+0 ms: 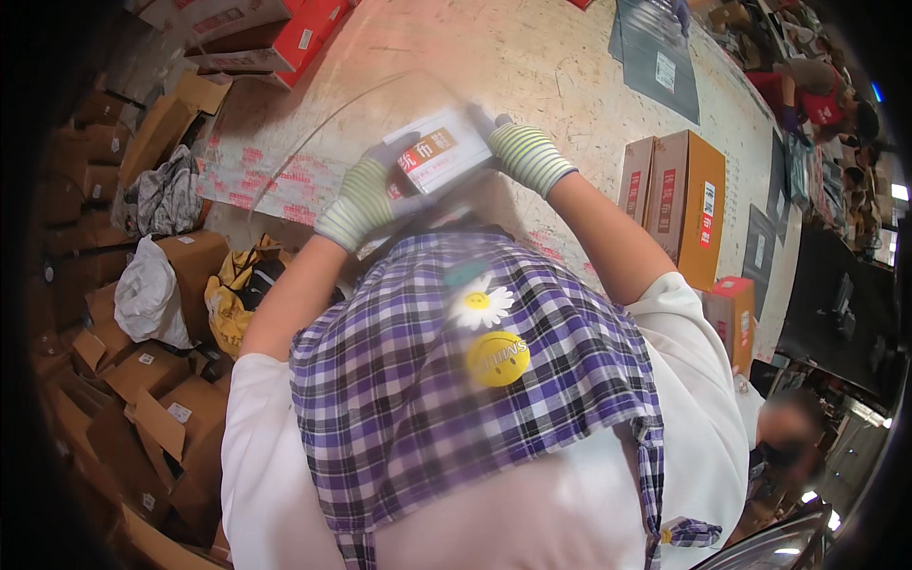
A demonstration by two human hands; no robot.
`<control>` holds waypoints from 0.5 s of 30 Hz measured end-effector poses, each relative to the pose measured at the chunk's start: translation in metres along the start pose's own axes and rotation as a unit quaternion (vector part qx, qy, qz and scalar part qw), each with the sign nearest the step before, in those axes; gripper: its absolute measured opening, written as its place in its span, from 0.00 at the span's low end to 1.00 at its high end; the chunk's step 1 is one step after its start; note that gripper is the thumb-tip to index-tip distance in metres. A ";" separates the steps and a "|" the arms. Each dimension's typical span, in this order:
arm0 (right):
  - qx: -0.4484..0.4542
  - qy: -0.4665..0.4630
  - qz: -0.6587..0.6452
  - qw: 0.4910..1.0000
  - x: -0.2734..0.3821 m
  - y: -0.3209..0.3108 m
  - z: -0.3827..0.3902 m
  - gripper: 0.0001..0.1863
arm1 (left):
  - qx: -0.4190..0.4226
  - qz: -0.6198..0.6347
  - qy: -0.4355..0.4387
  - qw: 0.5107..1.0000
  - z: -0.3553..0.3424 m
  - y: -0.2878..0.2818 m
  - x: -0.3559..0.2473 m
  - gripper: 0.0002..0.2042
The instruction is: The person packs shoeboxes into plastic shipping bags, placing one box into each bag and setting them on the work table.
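Between my hands, above the near edge of the worktable, is a white box-shaped pack [454,169] with orange and red print on its top face. My left hand [369,195], in a green-and-white striped glove with grey fingers, grips its left side, thumb at the near edge. On the other side my right hand [528,155], gloved alike, has its fingers at the pack's upper right corner. Those right fingers are partly blurred. The pack's underside is hidden.
Red-and-white boxes [309,43] lie at the table's far left. Brown cartons [686,199] stand on the right, with dark flat sheets [655,59] beyond. A thin strap [313,133] curves over the worktable [380,57]. Open cardboard boxes [152,399] and a white bag [152,294] crowd the left; people work at right.
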State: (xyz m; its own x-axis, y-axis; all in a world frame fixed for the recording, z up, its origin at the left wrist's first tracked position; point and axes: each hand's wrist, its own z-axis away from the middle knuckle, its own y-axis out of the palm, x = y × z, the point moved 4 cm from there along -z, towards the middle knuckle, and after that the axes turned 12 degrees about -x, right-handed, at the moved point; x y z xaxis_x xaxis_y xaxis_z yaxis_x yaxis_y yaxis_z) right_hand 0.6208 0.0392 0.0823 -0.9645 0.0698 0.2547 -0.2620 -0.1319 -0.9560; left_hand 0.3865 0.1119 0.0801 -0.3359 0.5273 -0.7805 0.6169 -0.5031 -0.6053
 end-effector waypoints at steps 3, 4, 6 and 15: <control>0.012 0.023 0.015 1.000 0.005 -0.015 0.004 0.39 | -0.001 -0.057 0.014 0.998 0.001 -0.001 -0.005 0.43; 0.011 0.024 0.020 0.999 0.002 -0.013 0.004 0.39 | 0.001 -0.084 0.022 0.996 0.001 -0.001 -0.007 0.42; 0.010 0.026 0.028 0.999 -0.007 -0.003 0.002 0.40 | 0.009 -0.114 0.038 0.993 -0.001 0.001 -0.007 0.42; -0.159 -0.039 -0.006 0.986 0.006 0.013 0.005 0.42 | -0.050 -0.170 0.036 0.984 0.001 0.006 -0.009 0.46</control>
State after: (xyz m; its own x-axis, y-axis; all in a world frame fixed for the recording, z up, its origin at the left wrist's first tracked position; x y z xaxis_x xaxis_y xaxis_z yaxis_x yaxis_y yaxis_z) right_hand 0.6112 0.0326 0.0726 -0.9640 -0.0086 0.2658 -0.2627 0.1862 -0.9467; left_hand 0.3923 0.1035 0.0831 -0.4853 0.7021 -0.5211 0.5457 -0.2224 -0.8079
